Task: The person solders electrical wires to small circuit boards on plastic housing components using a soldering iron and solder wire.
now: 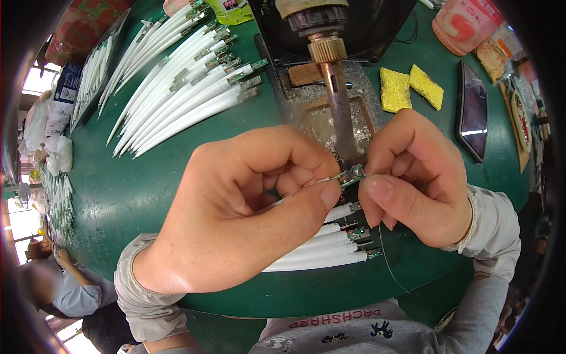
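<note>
Even, bright daylight falls on my bench, strongest from the blown-out windows at nine o'clock. My hands throw only soft shadows toward six o'clock. The dark phone [473, 110] at two o'clock carries a streak of glare. The fisheye bends everything near the rim, which fades to black, and the soldering iron [337, 88] looks slightly soft.

Pinched between the fingertips [330, 192] of the left hand [247, 206] and right hand [413, 183] is a small metal connector piece [352, 174], shiny. Just above the fingers hangs a dull, tarnished metal soldering iron [339, 100]. Below them lie smooth white plastic tubes [321, 251] on a matt green tabletop [130, 189]. Beyond the right fingers, rough yellow sponges [410, 88].
</note>
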{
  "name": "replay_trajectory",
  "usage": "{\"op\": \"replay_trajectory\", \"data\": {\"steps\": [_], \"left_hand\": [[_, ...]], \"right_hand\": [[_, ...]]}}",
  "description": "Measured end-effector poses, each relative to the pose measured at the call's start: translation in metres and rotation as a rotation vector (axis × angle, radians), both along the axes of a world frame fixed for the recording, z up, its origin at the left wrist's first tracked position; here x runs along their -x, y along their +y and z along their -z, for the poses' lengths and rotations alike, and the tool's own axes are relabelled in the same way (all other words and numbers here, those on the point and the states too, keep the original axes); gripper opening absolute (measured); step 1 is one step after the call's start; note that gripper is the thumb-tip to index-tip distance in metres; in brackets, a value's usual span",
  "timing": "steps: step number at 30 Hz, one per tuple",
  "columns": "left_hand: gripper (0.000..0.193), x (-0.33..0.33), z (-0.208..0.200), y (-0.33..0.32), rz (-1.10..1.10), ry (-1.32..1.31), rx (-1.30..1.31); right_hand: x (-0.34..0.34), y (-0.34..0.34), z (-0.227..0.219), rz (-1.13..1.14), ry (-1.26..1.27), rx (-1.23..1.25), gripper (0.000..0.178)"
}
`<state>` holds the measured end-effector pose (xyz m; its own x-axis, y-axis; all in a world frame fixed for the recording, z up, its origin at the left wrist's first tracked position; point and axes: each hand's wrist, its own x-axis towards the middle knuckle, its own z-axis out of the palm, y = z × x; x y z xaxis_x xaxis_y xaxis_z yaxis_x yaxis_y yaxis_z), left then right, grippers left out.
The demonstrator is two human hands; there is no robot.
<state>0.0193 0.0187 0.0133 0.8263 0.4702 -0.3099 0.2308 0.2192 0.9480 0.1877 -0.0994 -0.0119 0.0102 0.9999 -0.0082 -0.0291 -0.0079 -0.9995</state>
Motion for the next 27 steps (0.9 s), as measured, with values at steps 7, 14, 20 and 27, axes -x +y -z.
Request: {"op": "replay_trajectory", "data": {"steps": [7, 14, 20, 27], "left_hand": [[0.009, 0.0, -0.006, 0.001, 0.037, 0.078, 0.203], [0.014, 0.009, 0.002, -0.003, 0.129, 0.071, -0.035], [0.011, 0.01, 0.006, -0.006, 0.244, 0.001, -0.43], [0.008, 0.011, 0.004, -0.002, 0.224, 0.091, -0.137]], "right_hand": [[-0.007, -0.003, 0.001, -0.07, -0.048, 0.009, 0.017], [-0.009, -0.007, 0.004, -0.11, -0.095, 0.033, 0.02], [-0.009, -0.009, 0.004, -0.103, -0.311, -0.058, 0.021], [-0.007, -0.007, 0.006, -0.08, -0.463, -0.261, 0.016]]}}
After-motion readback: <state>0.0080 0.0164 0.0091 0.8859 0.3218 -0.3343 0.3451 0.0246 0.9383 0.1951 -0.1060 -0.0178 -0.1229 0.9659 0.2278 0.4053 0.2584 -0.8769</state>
